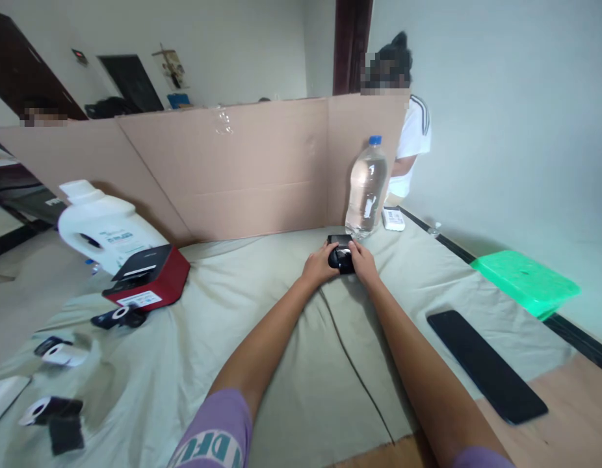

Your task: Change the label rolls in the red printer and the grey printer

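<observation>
At the middle of the cloth-covered table, my left hand (320, 265) and my right hand (362, 261) grip a small black boxy device (340, 246) from both sides. Both thumbs lie over its top, where a shiny patch shows. Its exact kind I cannot make out. A thin dark cable (347, 354) runs over the cloth from near my left hand towards the front edge; where it joins is hidden. Just behind the device stands a large clear bottle (367, 185) with a blue cap, full of liquid.
A cardboard screen (252, 175) stands behind. Leftward are a white detergent jug (113, 224), a red-and-black box-shaped machine (152, 279) and several rolls (64, 354). On the right lie a black flat slab (486, 364), a green plastic basket (525, 279) and a small white box (393, 219). A person (413, 140) is beyond.
</observation>
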The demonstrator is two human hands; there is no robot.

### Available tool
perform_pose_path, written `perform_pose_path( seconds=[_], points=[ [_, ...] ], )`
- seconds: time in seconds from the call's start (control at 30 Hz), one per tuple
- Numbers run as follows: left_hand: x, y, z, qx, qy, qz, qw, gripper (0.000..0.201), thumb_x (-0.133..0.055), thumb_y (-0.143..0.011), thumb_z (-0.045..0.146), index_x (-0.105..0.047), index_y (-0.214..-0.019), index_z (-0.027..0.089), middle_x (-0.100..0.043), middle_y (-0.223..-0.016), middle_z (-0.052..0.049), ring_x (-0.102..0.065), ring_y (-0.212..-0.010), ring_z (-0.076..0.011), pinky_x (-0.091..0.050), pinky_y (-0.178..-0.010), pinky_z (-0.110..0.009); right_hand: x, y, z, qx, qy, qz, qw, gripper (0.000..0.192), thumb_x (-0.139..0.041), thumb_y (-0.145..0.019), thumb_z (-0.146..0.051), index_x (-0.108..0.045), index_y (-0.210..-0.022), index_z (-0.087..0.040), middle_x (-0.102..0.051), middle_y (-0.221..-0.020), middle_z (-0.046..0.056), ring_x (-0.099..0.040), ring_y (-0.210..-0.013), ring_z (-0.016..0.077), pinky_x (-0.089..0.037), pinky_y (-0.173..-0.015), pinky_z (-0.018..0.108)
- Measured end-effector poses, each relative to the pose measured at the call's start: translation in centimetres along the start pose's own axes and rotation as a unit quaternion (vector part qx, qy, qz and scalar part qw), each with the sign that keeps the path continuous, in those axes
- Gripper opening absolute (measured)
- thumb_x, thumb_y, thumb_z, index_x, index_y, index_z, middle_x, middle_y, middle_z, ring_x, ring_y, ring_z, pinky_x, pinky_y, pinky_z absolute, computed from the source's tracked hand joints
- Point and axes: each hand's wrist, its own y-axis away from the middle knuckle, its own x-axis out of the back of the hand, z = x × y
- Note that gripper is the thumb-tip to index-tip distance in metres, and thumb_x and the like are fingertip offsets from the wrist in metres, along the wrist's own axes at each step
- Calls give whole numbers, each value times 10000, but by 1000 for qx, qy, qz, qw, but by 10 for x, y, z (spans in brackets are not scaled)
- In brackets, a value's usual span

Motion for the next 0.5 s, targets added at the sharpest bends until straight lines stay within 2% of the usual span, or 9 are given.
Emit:
perform_pose_path(
  seconds=[0.07,0.13,0.2,0.27,0.33,0.4,0.47,0.5],
  points=[
    [14,17,2,10,-27,-1,1000,870,-767,-768,293,-387,-1551,284,-504,-1547,-100,-505,-1404,-300,-423,-1137,-466,2,-1,-4,8,38,24,999,554,-383,-989,-448,-598,-1382,-122,-581,-1455,189,-508,-1379,278,-359,-1150,449],
    [45,42,-3,9,-51,25,998,807,-711,-830,294,-366,-1560,301,-510,-1543,-90,-527,-1385,-291,-413,-1133,-487,3,3,-16,49,87,75,992,554,-411,-974,-419,-564,-1420,-130,-509,-1521,201,-435,-1429,313,-314,-1166,525],
    [95,74,-19,19,-79,84,993,710,-661,-872,290,-410,-1536,274,-532,-1524,-96,-534,-1378,-279,-400,-1142,-481,-2,14,-35,118,125,104,980,562,-436,-962,-408,-533,-1455,-157,-457,-1566,179,-385,-1450,331,-287,-1169,560],
    [160,113,-46,54,-116,179,975,626,-626,-888,288,-472,-1493,239,-561,-1497,-103,-539,-1370,-276,-390,-1157,-457,-18,32,-60,193,136,72,969,550,-454,-959,-399,-533,-1458,-182,-463,-1566,151,-391,-1440,324,-286,-1175,544],
    [229,155,-80,130,-172,272,938,568,-611,-892,344,-535,-1438,205,-583,-1469,-123,-518,-1381,-326,-374,-1163,-500,-49,55,-90,255,120,-5,960,527,-480,-952,-376,-556,-1437,-186,-500,-1537,141,-429,-1414,303,-298,-1184,503],
    [288,196,-119,252,-201,354,878,556,-581,-897,363,-551,-1420,177,-602,-1433,-153,-537,-1344,-380,-374,-1146,-562,-95,79,-121,287,78,-89,951,519,-508,-944,-354,-566,-1430,-181,-522,-1519,139,-450,-1403,283,-312,-1191,472],
    [327,229,-154,388,-158,387,822,558,-593,-883,418,-578,-1386,177,-639,-1368,-176,-554,-1305,-427,-411,-1103,-591,-152,98,-151,290,33,-168,942,541,-540,-934,-333,-543,-1457,-194,-508,-1534,127,-432,-1431,262,-313,-1204,449],
    [338,242,-170,430,-124,384,808,501,-597,-881,436,-634,-1312,181,-667,-1318,-176,-568,-1280,-434,-431,-1082,-582,-182,106,-164,282,13,-205,937,562,-559,-927,-326,-524,-1476,-210,-495,-1547,116,-420,-1446,251,-310,-1211,439]
  ],
)
